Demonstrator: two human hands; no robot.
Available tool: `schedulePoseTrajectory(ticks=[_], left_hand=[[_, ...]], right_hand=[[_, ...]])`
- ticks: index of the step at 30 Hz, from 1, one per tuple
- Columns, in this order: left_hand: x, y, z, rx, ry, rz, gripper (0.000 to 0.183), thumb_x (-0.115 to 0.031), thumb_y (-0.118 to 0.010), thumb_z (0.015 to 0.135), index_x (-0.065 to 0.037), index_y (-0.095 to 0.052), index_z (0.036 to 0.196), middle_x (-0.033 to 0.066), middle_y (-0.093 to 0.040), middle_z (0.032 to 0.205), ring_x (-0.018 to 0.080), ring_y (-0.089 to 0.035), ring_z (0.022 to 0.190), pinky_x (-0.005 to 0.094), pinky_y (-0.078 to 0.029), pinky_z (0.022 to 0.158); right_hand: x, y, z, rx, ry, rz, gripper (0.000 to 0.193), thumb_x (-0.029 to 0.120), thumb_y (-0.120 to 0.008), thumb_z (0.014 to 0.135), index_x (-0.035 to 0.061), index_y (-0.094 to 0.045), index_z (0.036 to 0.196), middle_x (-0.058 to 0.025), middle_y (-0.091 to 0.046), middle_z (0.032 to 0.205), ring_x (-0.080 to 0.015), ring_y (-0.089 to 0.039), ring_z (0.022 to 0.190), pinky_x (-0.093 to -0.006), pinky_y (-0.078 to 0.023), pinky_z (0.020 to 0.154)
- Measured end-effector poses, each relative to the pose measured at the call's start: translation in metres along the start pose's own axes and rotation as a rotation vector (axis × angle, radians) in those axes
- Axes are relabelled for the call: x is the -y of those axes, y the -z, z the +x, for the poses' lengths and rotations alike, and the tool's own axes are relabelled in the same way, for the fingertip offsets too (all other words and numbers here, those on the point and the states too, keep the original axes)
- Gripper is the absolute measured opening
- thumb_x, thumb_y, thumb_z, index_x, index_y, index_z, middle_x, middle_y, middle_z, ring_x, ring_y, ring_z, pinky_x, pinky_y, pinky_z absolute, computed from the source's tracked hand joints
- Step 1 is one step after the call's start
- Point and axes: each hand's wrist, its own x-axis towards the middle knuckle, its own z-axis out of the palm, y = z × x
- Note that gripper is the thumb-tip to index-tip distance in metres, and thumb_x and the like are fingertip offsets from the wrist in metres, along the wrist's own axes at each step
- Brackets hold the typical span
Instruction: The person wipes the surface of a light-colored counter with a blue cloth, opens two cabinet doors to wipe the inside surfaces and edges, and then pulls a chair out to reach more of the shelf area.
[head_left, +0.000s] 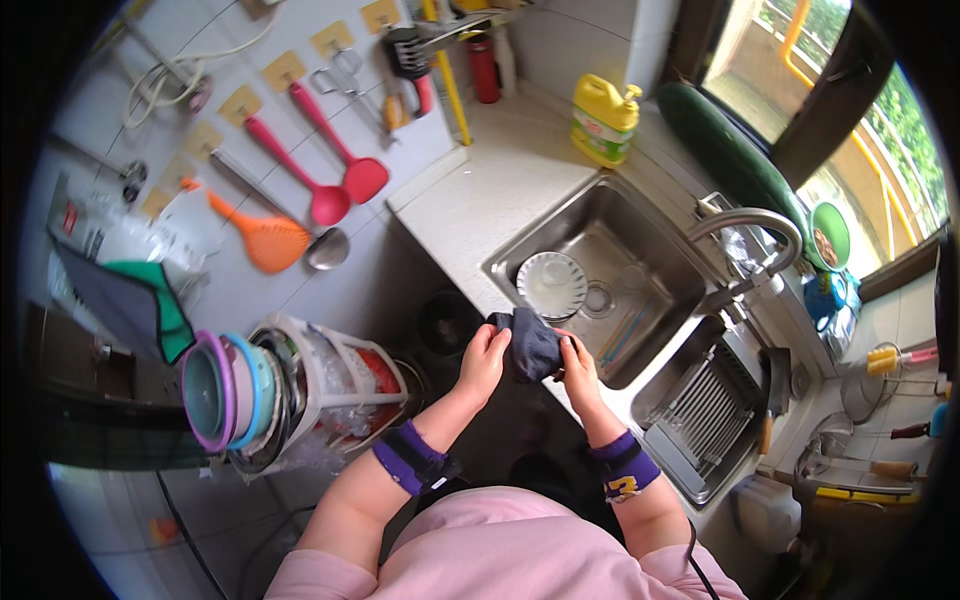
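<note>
A bunched dark grey cloth (536,345) is stretched between my two hands, just off the counter's front edge by the sink. My left hand (484,366) pinches its left end, fingers closed. On the other side my right hand (577,370) grips its right end, thumb and fingers closed on the fabric. Just beyond the cloth, a bowl with a black-and-white striped rim (552,285) sits in the left part of the steel sink (655,215). Thin blue and orange sticks (622,338) lie on the sink's floor near the drain.
A curved faucet (745,222) rises behind the sink, with a dish rack (710,400) in the right basin. A yellow pump bottle (604,122) stands on the counter (470,195). Pink utensils (325,203) hang on the left wall above a rack of basins (205,390).
</note>
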Motion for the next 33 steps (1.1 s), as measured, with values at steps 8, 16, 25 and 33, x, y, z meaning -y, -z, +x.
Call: schedulePoseTrajectory(ticks=[8,16,25,33], left_hand=[[-0.030,0.135,-0.149,-0.219,-0.677,0.529,0.022,-0.013,-0.057,0.087,0.001,-0.045,0.076,0.0155,-0.042,0.076,0.0326,-0.046,0.067,0.0383,-0.038,0.060],[0.008,0.304,-0.332,-0.249,-0.785,0.851,0.028,-0.023,-0.073,0.076,-0.007,-0.053,0.063,0.0081,-0.061,0.080,0.0286,-0.063,0.068,0.0385,-0.050,0.057],[0.025,0.508,-0.497,-0.790,-0.709,0.324,0.026,-0.015,-0.070,0.085,-0.005,-0.059,0.106,0.0041,-0.060,0.089,0.0113,-0.055,0.073,0.0245,-0.045,0.063],[0.107,0.653,-0.552,-0.960,-0.681,-0.333,0.005,-0.007,-0.053,0.095,-0.003,-0.055,0.092,0.0043,-0.057,0.081,0.0095,-0.049,0.071,0.0212,-0.039,0.065]], right_hand=[[-0.008,-0.112,-0.073,0.394,-0.287,-0.039,0.035,0.036,-0.048,0.102,0.0144,-0.058,0.127,0.0005,-0.061,0.112,-0.0100,-0.057,0.100,-0.0309,-0.050,0.077],[-0.087,-0.364,-0.222,1.101,-0.727,0.099,0.060,0.065,-0.041,0.094,0.0163,-0.057,0.124,-0.0051,-0.060,0.122,-0.0198,-0.057,0.111,-0.0416,-0.046,0.095],[-0.175,-0.606,-0.399,1.492,-1.382,0.352,0.065,0.072,-0.048,0.085,0.0199,-0.058,0.122,-0.0039,-0.059,0.128,-0.0224,-0.053,0.118,-0.0482,-0.040,0.101],[-0.220,-0.740,-0.492,1.216,-1.460,0.155,0.060,0.073,-0.051,0.083,0.0219,-0.062,0.112,-0.0031,-0.062,0.123,-0.0234,-0.055,0.117,-0.0461,-0.040,0.103]])
